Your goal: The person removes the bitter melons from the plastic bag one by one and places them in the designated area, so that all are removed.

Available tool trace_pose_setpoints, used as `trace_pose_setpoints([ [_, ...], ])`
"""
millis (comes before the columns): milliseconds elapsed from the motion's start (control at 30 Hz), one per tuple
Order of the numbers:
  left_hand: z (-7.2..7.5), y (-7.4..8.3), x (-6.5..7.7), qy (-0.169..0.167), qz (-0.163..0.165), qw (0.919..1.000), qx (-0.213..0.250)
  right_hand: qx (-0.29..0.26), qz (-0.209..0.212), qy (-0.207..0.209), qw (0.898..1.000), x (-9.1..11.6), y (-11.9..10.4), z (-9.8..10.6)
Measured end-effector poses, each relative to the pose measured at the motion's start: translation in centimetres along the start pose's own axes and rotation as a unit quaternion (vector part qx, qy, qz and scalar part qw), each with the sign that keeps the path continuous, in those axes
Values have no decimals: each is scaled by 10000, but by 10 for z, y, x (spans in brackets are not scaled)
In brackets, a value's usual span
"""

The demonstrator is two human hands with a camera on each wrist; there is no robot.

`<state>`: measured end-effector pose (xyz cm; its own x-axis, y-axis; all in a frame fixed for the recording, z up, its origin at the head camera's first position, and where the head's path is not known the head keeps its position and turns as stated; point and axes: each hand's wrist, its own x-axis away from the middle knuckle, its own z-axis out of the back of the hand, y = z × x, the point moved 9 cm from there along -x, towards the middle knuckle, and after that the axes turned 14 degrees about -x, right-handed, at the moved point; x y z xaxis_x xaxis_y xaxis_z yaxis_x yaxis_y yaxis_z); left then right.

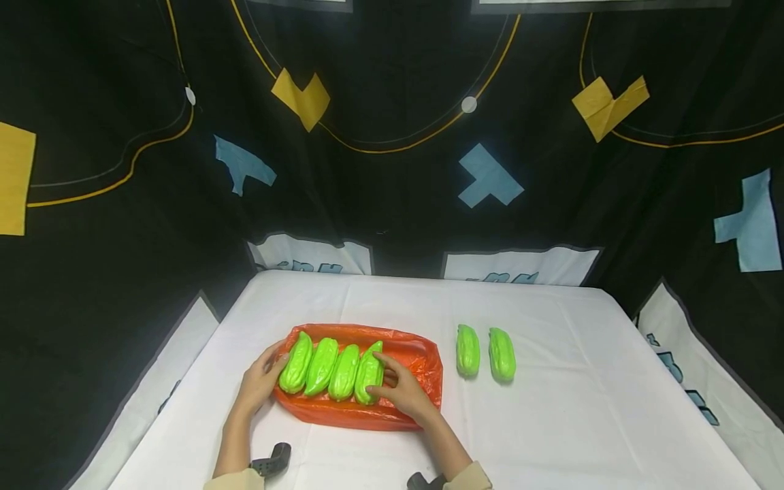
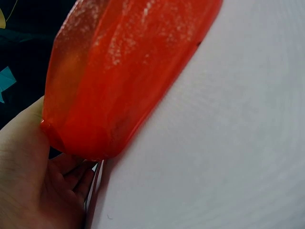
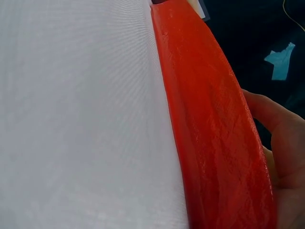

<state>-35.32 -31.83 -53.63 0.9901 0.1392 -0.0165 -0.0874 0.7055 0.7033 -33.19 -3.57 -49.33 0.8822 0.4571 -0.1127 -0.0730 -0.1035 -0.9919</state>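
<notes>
In my head view, a red container (image 1: 361, 416) lies lengthwise on the white table (image 1: 551, 408), with four green vegetables (image 1: 321, 366) side by side in its left and middle part and its right end bare. The right hand (image 1: 404, 391) reaches over the front wall and pinches the rightmost vegetable (image 1: 369, 378), forefinger near its far end and thumb near its close end, the gap between them only as wide as the piece. The left hand (image 1: 260, 381) grips the container's left end, just beside the leftmost vegetable (image 1: 297, 364). Only the head view gives me the contents, together with two loose vegetables (image 1: 502, 354) lying parallel and slightly apart on the table, to the container's right. From the left wrist I see what the head view hides: fingers (image 2: 85, 183) curled outside and below the rim, while the container covers the thumb's tip. From the right wrist, the tall outer wall screens both the vegetables and the pinching fingertips, yet shows its lower edge resting along the tablecloth (image 3: 86, 133).
</notes>
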Motion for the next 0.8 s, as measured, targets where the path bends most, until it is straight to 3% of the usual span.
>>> trace_pose_setpoints([
  [433, 1, 1, 0, -39, 18, 10000, -36, -190, -10, 68, 9998, -3, 4, 4],
  [800, -1, -1, 0, -19, -3, 9999, -134, -354, -140, 255, 9990, -9, 31, 15],
])
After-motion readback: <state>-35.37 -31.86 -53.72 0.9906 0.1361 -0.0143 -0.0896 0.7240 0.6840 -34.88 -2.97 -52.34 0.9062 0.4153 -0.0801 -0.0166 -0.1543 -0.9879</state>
